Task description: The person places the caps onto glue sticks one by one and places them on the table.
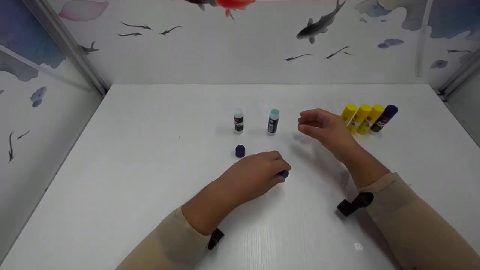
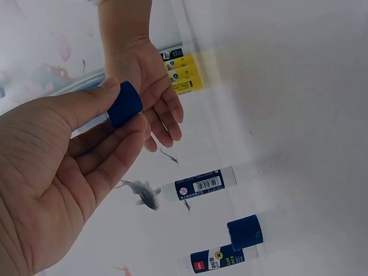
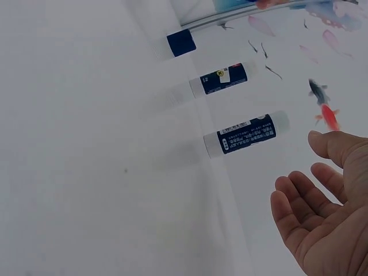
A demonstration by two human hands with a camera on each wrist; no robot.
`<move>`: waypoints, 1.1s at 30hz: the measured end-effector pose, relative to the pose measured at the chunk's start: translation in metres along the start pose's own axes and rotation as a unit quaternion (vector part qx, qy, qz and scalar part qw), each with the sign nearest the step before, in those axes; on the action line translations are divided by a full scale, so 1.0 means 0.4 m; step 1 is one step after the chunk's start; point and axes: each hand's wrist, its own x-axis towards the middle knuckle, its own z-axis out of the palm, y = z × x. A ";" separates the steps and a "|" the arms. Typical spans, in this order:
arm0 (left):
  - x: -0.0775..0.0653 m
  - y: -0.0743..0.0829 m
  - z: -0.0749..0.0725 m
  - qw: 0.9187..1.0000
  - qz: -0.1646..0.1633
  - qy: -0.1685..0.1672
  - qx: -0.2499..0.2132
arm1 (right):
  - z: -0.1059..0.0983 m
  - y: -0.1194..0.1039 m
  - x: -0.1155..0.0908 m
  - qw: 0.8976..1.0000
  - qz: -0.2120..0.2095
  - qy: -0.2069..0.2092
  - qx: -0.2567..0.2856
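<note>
Between thumb and fingers, my left hand (image 1: 255,174) pinches a dark blue glue stick cap (image 2: 125,104) just over the table. My right hand (image 1: 328,131) hovers with loosely bent fingers and holds nothing; in the right wrist view its palm (image 3: 339,230) faces up. Left of it stands an uncapped glue stick (image 1: 273,122) with a pale green tip. Farther left, another uncapped glue stick (image 1: 239,121) stands upright with a whitish top. A second blue cap (image 1: 240,151) rests on the table in front of that one.
Several yellow glue sticks (image 1: 363,117) and one dark blue capped glue stick (image 1: 384,118) stand in a row behind and right of my right hand. A white panel (image 1: 225,56) with painted fish borders the table's back edge. Another panel (image 1: 37,123) rises at the left.
</note>
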 end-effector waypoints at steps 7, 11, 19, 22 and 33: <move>-0.006 -0.004 0.000 1.000 0.001 -0.001 0.000 | 0.029 -0.011 0.022 1.000 -0.010 -0.010 -0.001; -0.016 -0.004 -0.001 1.000 0.007 0.004 0.001 | 0.041 -0.015 0.035 1.000 -0.007 -0.014 -0.009; -0.033 -0.009 -0.007 1.000 0.008 0.005 0.003 | 0.069 -0.018 0.068 1.000 -0.004 -0.025 -0.013; -0.036 -0.011 -0.006 1.000 0.014 0.011 0.007 | 0.080 -0.016 0.074 0.999 -0.004 -0.033 -0.012; -0.056 -0.013 -0.014 1.000 0.017 0.022 0.011 | 0.110 -0.008 0.100 0.999 -0.009 -0.045 -0.010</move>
